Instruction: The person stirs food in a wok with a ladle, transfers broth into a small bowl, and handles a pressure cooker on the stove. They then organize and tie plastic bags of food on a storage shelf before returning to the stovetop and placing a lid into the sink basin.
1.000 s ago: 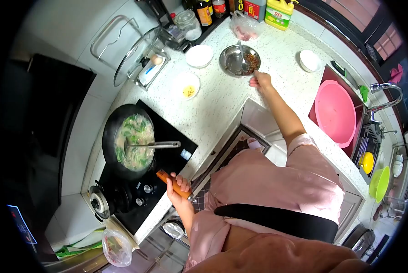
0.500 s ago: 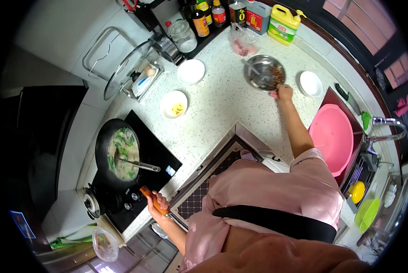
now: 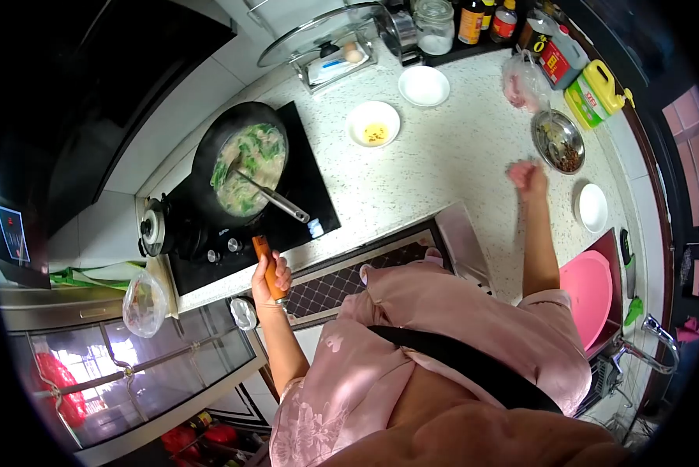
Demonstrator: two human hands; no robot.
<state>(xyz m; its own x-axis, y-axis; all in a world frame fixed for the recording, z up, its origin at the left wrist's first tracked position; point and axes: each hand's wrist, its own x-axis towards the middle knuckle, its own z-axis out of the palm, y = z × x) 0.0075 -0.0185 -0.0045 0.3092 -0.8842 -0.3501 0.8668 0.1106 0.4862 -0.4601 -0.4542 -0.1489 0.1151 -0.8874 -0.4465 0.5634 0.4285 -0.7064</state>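
My left hand (image 3: 271,278) is wrapped round the orange wooden handle (image 3: 264,257) of the black wok (image 3: 206,148). Inside the wok lie leafy greens in a pale, steaming broth. A metal ladle (image 3: 275,198) rests in it, its grip leaning over the near rim. Over the counter, my right hand (image 3: 528,178) holds nothing; its fingers are slightly blurred but look apart. Close beyond it, untouched, stands a steel bowl (image 3: 550,124) with brown bits and a utensil inside. A white bowl (image 3: 592,208) sits to the right of that hand.
A bowl with yellow liquid (image 3: 374,117) and another white bowl (image 3: 424,86) stand beside the hob (image 3: 312,156). Bottles, a yellow jug (image 3: 595,95) and a plastic bag (image 3: 525,82) line the back. The pink basin (image 3: 587,296) is in the sink at right. A small pot (image 3: 155,226) stands left.
My right hand has let go of the steel bowl and drawn back from it. My left hand stays on the wok handle. The whole view has turned toward the hob.
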